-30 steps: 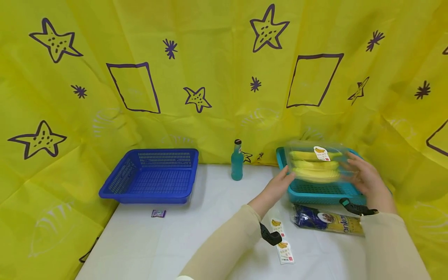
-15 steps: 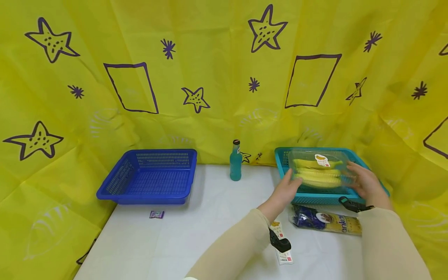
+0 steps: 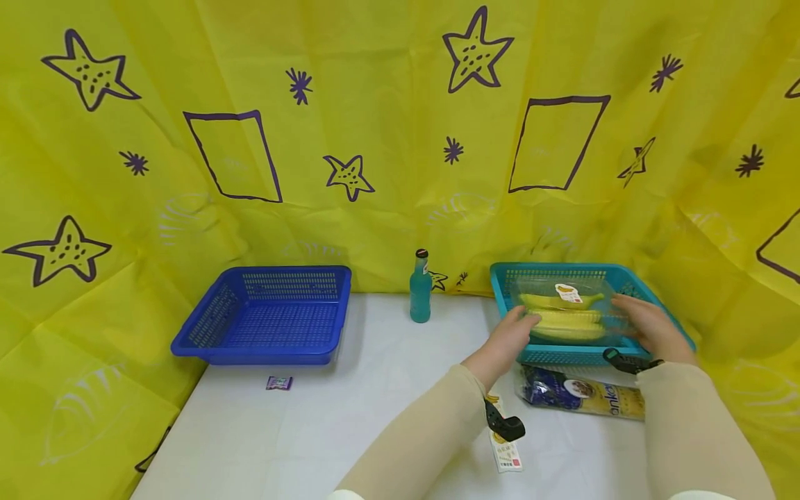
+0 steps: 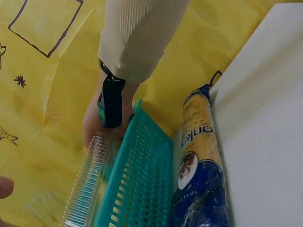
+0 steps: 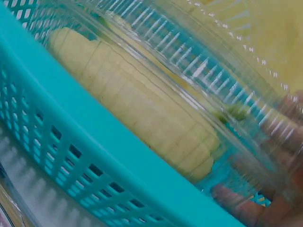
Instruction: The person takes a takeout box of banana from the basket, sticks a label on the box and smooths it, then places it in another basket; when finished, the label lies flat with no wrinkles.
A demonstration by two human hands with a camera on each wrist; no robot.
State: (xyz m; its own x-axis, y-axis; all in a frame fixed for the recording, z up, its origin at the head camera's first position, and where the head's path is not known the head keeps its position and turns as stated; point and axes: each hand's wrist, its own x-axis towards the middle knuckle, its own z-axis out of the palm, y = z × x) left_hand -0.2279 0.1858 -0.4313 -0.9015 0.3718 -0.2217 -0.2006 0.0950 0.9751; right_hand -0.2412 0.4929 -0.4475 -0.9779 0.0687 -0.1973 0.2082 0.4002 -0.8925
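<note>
Both hands hold a clear plastic box of bananas [image 3: 565, 318] low inside the teal basket [image 3: 562, 354]. My left hand [image 3: 503, 340] grips the box's left end, and in the left wrist view only part of that hand shows at the left edge. Over at the other end, my right hand [image 3: 656, 330] holds the box, with blurred fingers [image 5: 236, 201] seen low against the clear plastic in the right wrist view. A white sticker [image 3: 569, 292] with a banana picture is on the lid. Ridged plastic [image 4: 85, 198] rises above the basket's rim in the left wrist view.
A pasta packet [image 3: 581, 392] lies in front of the teal basket. Banana-print stickers [image 3: 507, 455] lie beside the left forearm. Further left are a blue-green bottle [image 3: 421, 292], a blue basket [image 3: 269, 319] and a small purple packet [image 3: 278, 382]. A yellow curtain [image 3: 400, 229] hangs behind.
Both hands have lowered the box of bananas from above the teal basket down into it. The other objects stay in place.
</note>
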